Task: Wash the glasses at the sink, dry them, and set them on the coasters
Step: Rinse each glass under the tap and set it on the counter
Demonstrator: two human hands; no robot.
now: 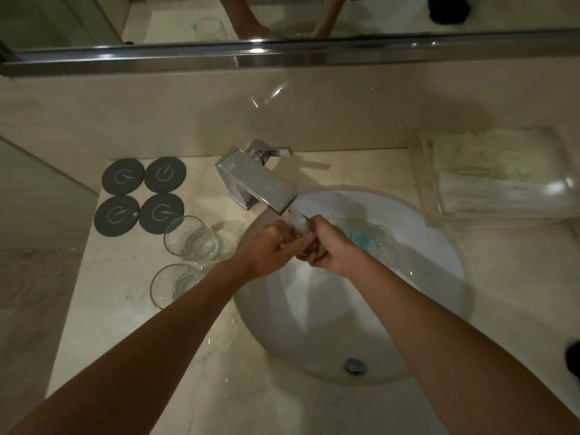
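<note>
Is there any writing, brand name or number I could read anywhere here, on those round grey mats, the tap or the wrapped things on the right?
No readable words or numbers anywhere.
Four grey coasters: each bears a pale swirl emblem only, a logo without letters.
Faucet: plain metal, no brand visible.
Clear wrapped packets on the right: faint greenish print, too blurred to read.
Glasses on the counter: unmarked.
</note>
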